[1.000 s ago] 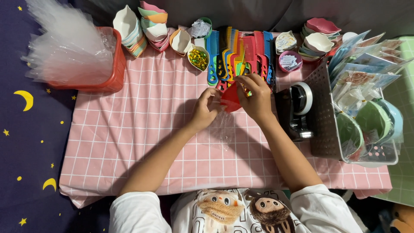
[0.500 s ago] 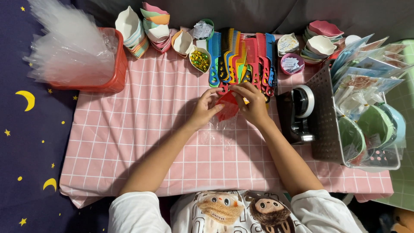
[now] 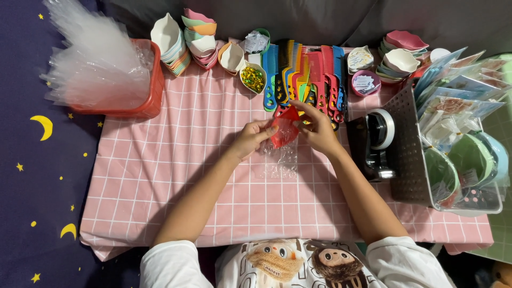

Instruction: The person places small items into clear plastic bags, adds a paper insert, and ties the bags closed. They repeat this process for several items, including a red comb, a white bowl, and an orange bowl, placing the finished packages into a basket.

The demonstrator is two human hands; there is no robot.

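Both hands, left [image 3: 255, 137] and right [image 3: 316, 128], have drawn nearer, fingers pinching the red piece [image 3: 282, 130] (clear bag [image 3: 280, 160] dangling below)

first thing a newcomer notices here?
Both hands meet at mid-table: the left hand and right hand hold a red piece in a clear bag over the pink checked cloth. Just behind them lies a fan of bright combs. At far left, a red bin brims with clear bags; at right, a tape dispenser sits beside a packed basket.
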